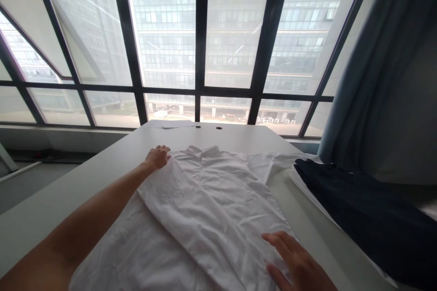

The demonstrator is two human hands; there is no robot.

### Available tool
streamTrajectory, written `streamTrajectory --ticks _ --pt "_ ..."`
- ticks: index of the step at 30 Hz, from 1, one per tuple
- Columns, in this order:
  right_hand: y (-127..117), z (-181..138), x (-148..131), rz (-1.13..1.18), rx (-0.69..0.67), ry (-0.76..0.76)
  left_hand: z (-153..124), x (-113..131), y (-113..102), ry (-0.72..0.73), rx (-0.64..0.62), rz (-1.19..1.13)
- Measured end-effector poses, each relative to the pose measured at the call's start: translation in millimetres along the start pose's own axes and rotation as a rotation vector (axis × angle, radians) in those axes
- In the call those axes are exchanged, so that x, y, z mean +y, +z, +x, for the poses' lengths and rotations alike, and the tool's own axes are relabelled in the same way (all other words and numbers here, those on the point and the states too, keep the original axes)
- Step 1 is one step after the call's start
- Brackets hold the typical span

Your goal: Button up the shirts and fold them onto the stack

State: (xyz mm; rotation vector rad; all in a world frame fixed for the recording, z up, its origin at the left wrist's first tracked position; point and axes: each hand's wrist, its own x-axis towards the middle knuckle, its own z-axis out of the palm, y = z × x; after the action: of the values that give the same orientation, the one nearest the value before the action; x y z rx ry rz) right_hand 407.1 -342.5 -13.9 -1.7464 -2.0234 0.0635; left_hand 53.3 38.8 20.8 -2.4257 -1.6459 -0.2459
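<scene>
A white collared shirt lies spread front up on the table, its collar at the far end. One sleeve seems folded slantwise across the front, while the other sleeve stretches out to the right. My left hand rests at the shirt's left shoulder, beside the collar, its fingers stretched forward over the cloth edge. Near the lower right side of the shirt is my right hand, fingers spread and thumb apart, over or lightly touching the fabric; contact is hard to tell. The shirt's lower hem is out of view.
The white table reaches toward large windows. Dark navy clothing lies on the right, with something white beneath it. Paper sheets lie at the far edge, near two round table holes. A blue-grey curtain hangs at the right.
</scene>
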Motion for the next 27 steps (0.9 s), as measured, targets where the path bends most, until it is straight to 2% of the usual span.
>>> streamTrajectory --ticks 2,5,8,12,16,20,24,27 --pt "3 4 -5 -0.089 0.089 -0.236 -18 5 6 0.060 -0.057 -0.055" --pt "15 12 -13 -0.162 0.087 -0.553 -45 5 23 0.140 -0.144 -0.115" --pt "35 17 -12 -0.236 0.057 -0.741 -58 -4 40 0.093 -0.218 -0.136" --pt "55 17 1 -0.330 0.093 -0.793 -46 -21 50 0.009 -0.258 -0.154" --pt "57 17 4 -0.345 0.137 -0.815 -21 -28 42 -0.062 -0.305 -0.134" --pt "55 17 0 -0.375 0.176 -0.830 -9 -9 35 -0.063 -0.285 -0.036" --pt "54 16 -2 -0.373 0.187 -0.819 -14 15 42 0.003 -0.264 -0.112" --pt "53 16 -2 -0.412 0.205 -0.829 -13 12 49 -0.032 -0.259 -0.156"
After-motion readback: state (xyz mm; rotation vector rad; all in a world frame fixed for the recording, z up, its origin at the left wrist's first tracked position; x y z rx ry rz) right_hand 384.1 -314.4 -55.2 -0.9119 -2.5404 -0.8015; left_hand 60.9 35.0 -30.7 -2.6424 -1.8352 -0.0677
